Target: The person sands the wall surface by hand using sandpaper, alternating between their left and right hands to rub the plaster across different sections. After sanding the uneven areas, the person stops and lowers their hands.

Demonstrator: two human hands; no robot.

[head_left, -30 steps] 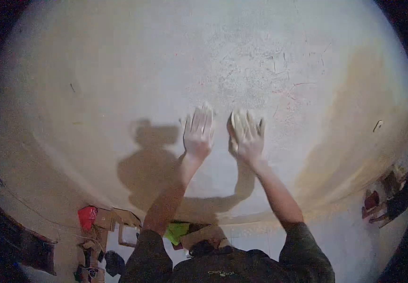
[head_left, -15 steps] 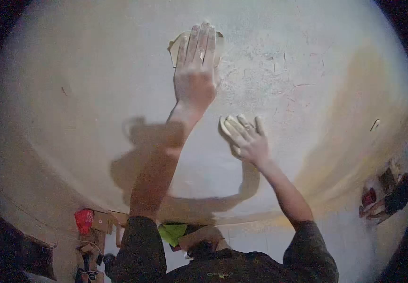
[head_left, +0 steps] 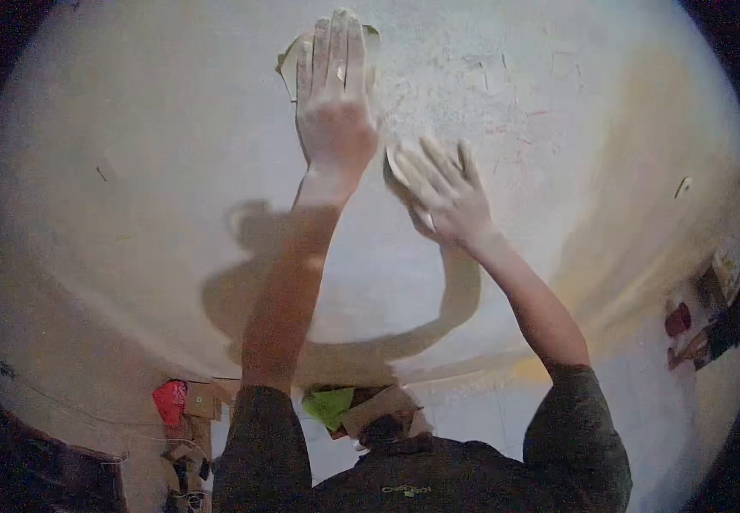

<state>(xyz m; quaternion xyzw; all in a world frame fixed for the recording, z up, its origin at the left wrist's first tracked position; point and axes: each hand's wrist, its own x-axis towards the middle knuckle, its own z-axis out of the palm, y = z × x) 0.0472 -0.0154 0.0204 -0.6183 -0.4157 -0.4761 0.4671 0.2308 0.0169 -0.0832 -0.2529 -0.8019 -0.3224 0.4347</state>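
My left hand [head_left: 336, 115] lies flat against the pale wall [head_left: 216, 154], fingers straight and close together, pressing a thin, light sheet that looks like sandpaper [head_left: 290, 75]. The sheet's edges stick out on both sides of the fingers. Lower and to the right, my right hand [head_left: 455, 201] is also on the wall, its fingers somewhat spread and coated in white dust. A second pale sandpaper sheet [head_left: 393, 161] shows along its left side, mostly hidden under the fingers and palm. White dust covers the left fingers too.
Rough, cracked plaster [head_left: 438, 94] spreads right of my left hand. A yellowish patch [head_left: 626, 197] marks the wall further right. Below are a cardboard box [head_left: 203, 399], a red bag [head_left: 169, 400] and a green item [head_left: 327, 405]. Another person's arm [head_left: 690, 349] shows at the right edge.
My right hand has slid up the wall with its sheet, closer to my left hand. The view has shifted somewhat; my left hand stays at about the same wall spot.
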